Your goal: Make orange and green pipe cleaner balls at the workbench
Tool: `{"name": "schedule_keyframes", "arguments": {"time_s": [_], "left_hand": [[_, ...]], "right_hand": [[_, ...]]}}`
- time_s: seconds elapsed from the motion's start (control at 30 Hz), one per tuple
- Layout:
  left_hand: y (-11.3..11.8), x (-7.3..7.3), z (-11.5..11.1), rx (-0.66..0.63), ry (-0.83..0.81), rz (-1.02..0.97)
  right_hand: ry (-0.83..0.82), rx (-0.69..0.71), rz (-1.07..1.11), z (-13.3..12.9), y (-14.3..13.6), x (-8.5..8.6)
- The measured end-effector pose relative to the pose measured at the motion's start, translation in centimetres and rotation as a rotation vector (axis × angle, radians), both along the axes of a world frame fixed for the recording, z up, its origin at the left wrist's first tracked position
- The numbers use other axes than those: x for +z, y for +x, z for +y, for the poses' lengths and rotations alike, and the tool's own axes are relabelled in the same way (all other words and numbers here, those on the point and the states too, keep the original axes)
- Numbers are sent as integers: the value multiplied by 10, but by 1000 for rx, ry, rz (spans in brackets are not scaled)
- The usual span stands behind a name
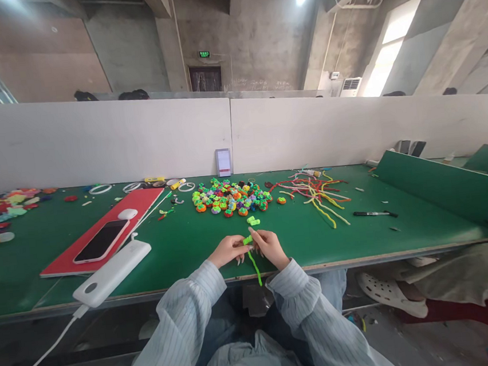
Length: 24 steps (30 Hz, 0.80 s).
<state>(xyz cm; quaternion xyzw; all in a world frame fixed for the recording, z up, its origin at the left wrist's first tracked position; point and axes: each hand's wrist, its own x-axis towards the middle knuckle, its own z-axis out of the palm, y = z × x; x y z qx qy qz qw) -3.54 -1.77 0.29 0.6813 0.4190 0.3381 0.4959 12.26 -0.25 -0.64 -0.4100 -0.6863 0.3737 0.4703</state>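
Note:
Bright green pipe cleaner [256, 269] is held between my two hands near the table's front edge. Its upper part is wound into a short coil, and a loose tail hangs down past the edge. My left hand [228, 250] pinches the coil from the left, fingers closed. From the right, my right hand [271, 247] closes thumb and finger on the same pipe cleaner; the exact grip point is partly hidden. Just beyond my fingertips lie a few small coiled green pieces [253, 221]. Farther back is a pile of small colourful fuzzy pieces [230, 197], many topped with green.
Loose red, yellow and white pipe cleaners [320, 190] spread at the right, near a black marker [375, 214]. On the left lie a red folder [71, 248], a phone [102, 241] and a white power strip [112, 274]. Another person's shoe [392, 295] shows below right.

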Motion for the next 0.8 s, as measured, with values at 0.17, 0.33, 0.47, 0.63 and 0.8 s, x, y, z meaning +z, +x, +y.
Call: {"name": "schedule_keyframes", "arguments": {"time_s": [0.17,0.33,0.47,0.63,0.8], "left_hand": [[0,1,0,-9,-14,-14],[0,1,0,-11,-14,-1],[0,0,0,-3,-5,13],[0,-1,1,5,6,23],[0,0,0,25,-1,5]], "right_hand": [[27,-48,-17,1,1,-1],[15,-40,-31,2,0,-4],[-10,-9,-33,3,0,-6],[-29,23,-13,3,0,-6],[-42,51,39,1,-2,-2]]}}
